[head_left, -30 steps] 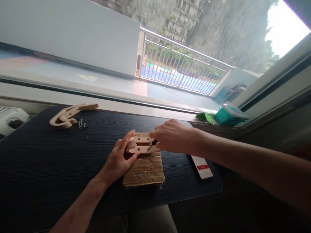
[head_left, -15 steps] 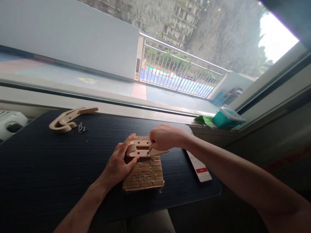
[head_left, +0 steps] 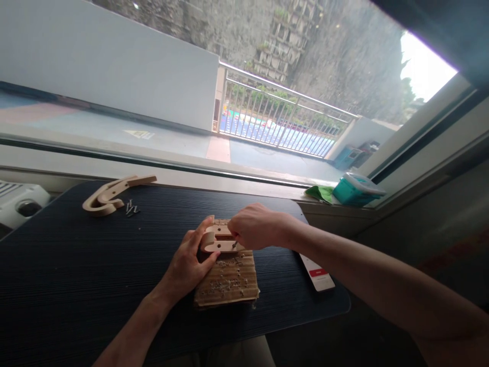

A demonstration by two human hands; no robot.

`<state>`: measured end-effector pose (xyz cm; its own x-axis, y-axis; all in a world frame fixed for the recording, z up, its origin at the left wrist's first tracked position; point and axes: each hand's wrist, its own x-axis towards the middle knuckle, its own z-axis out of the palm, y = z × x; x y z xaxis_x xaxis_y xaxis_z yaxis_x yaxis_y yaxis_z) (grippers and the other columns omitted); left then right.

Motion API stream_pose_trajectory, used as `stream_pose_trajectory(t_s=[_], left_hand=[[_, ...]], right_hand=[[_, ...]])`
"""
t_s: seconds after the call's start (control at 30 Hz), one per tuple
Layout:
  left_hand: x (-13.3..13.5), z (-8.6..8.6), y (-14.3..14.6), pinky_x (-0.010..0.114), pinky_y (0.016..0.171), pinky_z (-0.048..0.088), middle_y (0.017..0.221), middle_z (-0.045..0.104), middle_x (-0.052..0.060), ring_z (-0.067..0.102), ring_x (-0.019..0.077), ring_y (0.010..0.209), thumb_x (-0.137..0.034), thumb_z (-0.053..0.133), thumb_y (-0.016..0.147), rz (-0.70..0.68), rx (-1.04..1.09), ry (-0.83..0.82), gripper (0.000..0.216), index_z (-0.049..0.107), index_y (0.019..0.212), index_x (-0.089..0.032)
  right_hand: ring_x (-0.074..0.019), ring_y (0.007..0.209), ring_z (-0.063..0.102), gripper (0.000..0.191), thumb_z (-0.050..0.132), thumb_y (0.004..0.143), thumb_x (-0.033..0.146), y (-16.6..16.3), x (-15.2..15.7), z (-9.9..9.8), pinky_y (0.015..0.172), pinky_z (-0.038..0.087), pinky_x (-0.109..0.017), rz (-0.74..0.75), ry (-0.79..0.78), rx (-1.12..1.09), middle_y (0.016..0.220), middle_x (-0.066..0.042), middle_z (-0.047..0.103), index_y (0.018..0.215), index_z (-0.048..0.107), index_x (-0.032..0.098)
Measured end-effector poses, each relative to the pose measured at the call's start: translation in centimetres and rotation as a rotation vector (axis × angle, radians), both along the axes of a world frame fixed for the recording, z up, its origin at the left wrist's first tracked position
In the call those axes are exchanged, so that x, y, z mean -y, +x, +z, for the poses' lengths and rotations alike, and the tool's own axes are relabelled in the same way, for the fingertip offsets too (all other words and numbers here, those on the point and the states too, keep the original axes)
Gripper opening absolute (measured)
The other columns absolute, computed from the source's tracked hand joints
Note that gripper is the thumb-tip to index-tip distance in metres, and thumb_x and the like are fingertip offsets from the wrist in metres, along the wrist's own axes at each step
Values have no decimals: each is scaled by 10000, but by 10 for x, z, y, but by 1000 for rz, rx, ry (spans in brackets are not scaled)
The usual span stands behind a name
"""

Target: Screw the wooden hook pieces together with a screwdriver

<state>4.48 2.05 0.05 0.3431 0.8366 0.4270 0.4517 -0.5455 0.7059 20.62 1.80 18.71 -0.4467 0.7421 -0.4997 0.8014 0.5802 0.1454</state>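
Pale wooden hook pieces (head_left: 226, 246) with round holes lie side by side on a pad of corrugated cardboard (head_left: 229, 285). My left hand (head_left: 187, 262) is closed around their curved end, thumb at the near edge and fingers at the far side. Over their other end, my right hand (head_left: 255, 224) pinches a thin metal shaft (head_left: 234, 245) that points down at a hole in the nearer piece. The fingers cover the upper part of the shaft, so I cannot tell whether it is a screw or a driver.
More curved wooden hook pieces (head_left: 103, 199) and several loose screws (head_left: 131, 208) lie at the table's (head_left: 95, 265) back left. A phone (head_left: 318, 275) rests by the right edge. A green cloth (head_left: 321, 193) and a teal box (head_left: 357, 189) sit on the windowsill; a white appliance (head_left: 23, 204) stands left.
My right hand has rolled and dropped slightly over the wooden pieces, covering more of the shaft and their right end. My left hand keeps its hold; the whole view has shifted slightly.
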Motion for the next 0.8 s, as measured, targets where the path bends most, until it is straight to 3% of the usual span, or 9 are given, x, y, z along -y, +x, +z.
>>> stream_pose_trajectory(t_s=[0.33,0.47,0.6,0.8], left_hand=[[0,0,1,446,1033,444,1322,523,87,533,253,1200,-252,620,813,1,1,17,731,270,1452,-305],[1,2,0,440,1052,428,1324,523,85,518,249,1220,-256,616,816,-8,19,15,726,269,1452,-305],[1,3,0,416,1049,432,1329,513,79,515,239,1226,-259,618,819,-9,24,-17,725,269,1452,-317],[1,0,0,406,1031,444,1284,543,70,545,234,1178,-258,622,817,-1,33,-14,724,278,1452,-316]], right_hand=[[-222,872,643,340,466,838,276,1,-10,-7,635,451,-291,-248,30,-27,989,-125,716,1057,698,157],[-245,892,640,387,536,824,380,3,-5,8,701,451,-333,-132,81,0,989,-112,717,1113,682,169],[-205,851,639,266,529,829,242,3,3,17,685,425,-305,-8,-10,25,935,-77,722,1011,719,208],[-176,735,631,216,497,852,135,-1,8,0,553,355,-256,93,91,24,863,-84,701,915,702,159]])
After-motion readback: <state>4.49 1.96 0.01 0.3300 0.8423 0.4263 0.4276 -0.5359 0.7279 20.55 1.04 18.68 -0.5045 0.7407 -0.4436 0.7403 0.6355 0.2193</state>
